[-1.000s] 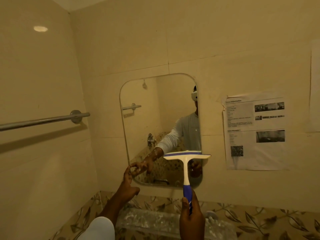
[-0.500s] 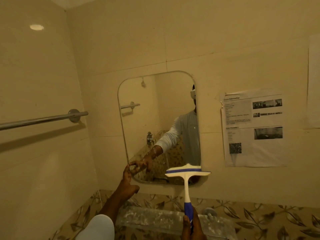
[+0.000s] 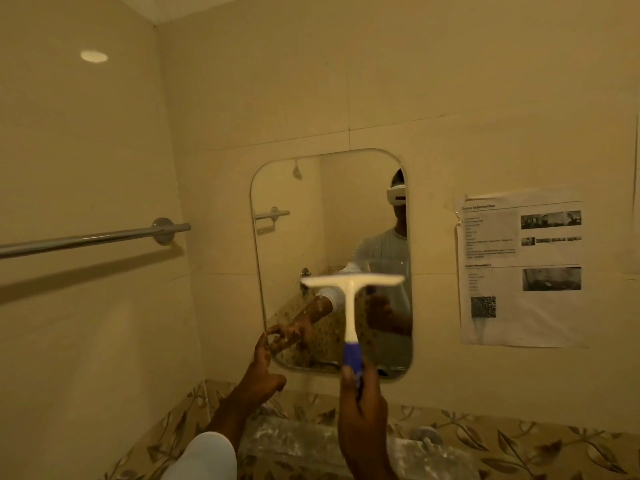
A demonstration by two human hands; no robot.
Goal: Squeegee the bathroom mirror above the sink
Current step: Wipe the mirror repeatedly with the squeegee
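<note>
Your right hand [image 3: 363, 414] was wrapped tight round the blue grip at the foot of the squeegee [image 3: 350, 299], low in the centre of the frame. From your fist the white shaft rose straight up to the crossbar, which lay level across the right half of the mirror [image 3: 294, 244], a little below its middle. Whether the blade touched the glass could not be told. Your left hand [image 3: 263, 372] sat lower and further left, holding nothing. Its fingers were fairly straight, reaching up to the mirror's lower left edge, with the thumb spread out to the right. A towel bar [image 3: 93, 239] crossed the left of the frame, and a printed sheet [image 3: 519, 271] was stuck to the wall right of the mirror.
</note>
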